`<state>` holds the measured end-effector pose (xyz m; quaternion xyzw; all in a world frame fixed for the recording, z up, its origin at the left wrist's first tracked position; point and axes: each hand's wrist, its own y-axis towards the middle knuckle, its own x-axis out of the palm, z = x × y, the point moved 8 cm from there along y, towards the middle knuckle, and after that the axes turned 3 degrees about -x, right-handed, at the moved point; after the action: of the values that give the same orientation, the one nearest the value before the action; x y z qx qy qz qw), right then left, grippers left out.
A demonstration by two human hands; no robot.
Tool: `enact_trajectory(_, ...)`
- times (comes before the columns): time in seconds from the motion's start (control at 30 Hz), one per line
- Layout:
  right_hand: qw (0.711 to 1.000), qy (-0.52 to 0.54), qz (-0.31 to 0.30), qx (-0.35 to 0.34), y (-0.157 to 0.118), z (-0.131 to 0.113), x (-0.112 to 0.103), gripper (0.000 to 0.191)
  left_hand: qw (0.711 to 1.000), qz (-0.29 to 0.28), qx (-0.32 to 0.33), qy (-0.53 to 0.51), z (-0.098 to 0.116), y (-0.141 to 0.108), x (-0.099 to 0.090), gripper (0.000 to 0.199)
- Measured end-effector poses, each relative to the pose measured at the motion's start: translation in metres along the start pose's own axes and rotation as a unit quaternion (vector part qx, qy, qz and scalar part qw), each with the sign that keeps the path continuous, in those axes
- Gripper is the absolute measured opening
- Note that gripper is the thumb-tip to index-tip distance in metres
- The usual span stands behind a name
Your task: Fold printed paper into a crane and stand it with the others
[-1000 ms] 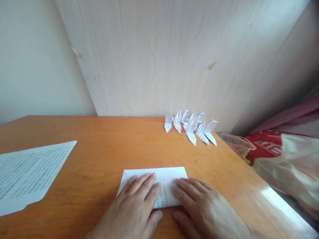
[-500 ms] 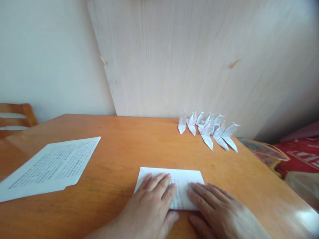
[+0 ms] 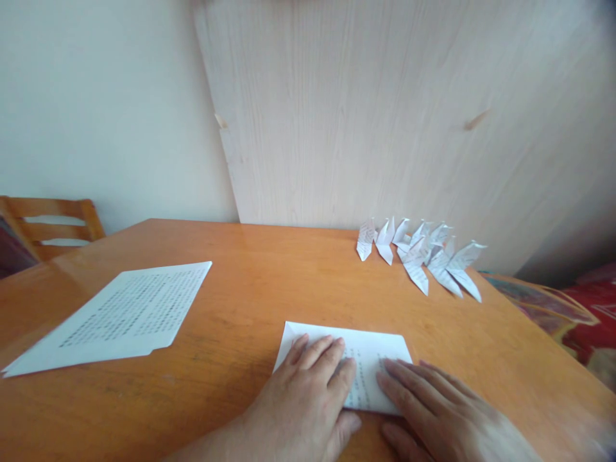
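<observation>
A folded sheet of printed paper [image 3: 368, 375] lies flat on the table close to me. My left hand [image 3: 310, 398] rests on its left part, fingers stretched out and slightly apart, thumb at the near edge. On the right part of the paper lie the fingertips of my right hand [image 3: 436, 410], the fingers extended and flat, the thumb on the table side. Between the hands a strip of printed text shows. Both palms hide the near corners of the paper.
A stack of printed sheets [image 3: 139, 308] lies to the left on the wooden table [image 3: 250, 276]. Several folded paper figures [image 3: 416, 260] stand at the back right. A light wooden board [image 3: 337, 115] rises behind the table. A chair [image 3: 58, 221] stands far left; red bags [image 3: 591, 314] are at right.
The whole view has shifted, so everything appears a little farther right. Both hands stay flat on the folded paper, nearly unchanged in pose.
</observation>
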<state>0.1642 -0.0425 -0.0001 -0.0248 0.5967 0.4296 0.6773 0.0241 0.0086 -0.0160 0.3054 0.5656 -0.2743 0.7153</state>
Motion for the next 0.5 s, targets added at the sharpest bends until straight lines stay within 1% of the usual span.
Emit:
enact_trajectory(0.1,1.0,0.0,0.003,0.003,-0.0003,0.0007,-0.0002,0.037,1.0,-0.002,0.0,0.0,0.0011,-0.0001,-0.0008,0.054)
enact_trajectory(0.33,0.999,0.013,0.032,0.005,-0.0026,0.001,-0.0026,0.035,1.0,-0.002,-0.006,0.005,0.0011,0.0015,-0.0011,0.054)
enact_trajectory(0.4,0.999,0.014,0.028,0.015,-0.0021,0.0011,-0.0036,0.036,1.0,-0.003,-0.004,0.004,0.0009,0.0014,-0.0014,0.053)
enact_trajectory(0.5,0.999,0.029,-0.001,0.037,0.0017,0.0011,-0.0057,0.034,1.0,-0.005,-0.001,0.008,0.0005,0.0013,-0.0018,0.051)
